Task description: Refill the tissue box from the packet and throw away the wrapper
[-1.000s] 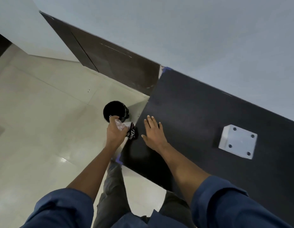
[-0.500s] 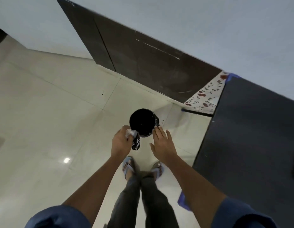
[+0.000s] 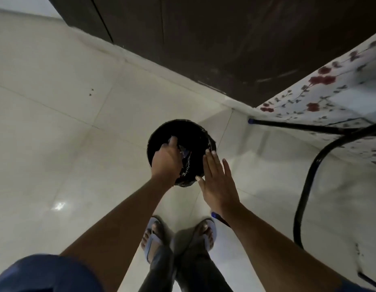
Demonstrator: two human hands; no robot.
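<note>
A round black bin (image 3: 195,131) with a dark liner stands on the pale floor in front of my feet. My left hand (image 3: 167,160) reaches down into its mouth, shut on the crumpled dark wrapper (image 3: 186,163) with white lettering, which hangs inside the rim. My right hand (image 3: 217,181) hovers flat and empty beside the bin's right rim, fingers spread. The tissue box is out of view.
A black metal table frame (image 3: 309,182) with curved legs stands at the right, in front of a floral-patterned surface (image 3: 330,95). A dark wooden panel (image 3: 225,39) runs along the back. Pale glossy floor tiles (image 3: 67,144) stretch to the left. My sandalled feet (image 3: 178,237) are below the bin.
My view has tilted down and come closer to the bin. My left hand has moved from the rim into the bin's mouth with the wrapper. My right hand followed to the bin's right side.
</note>
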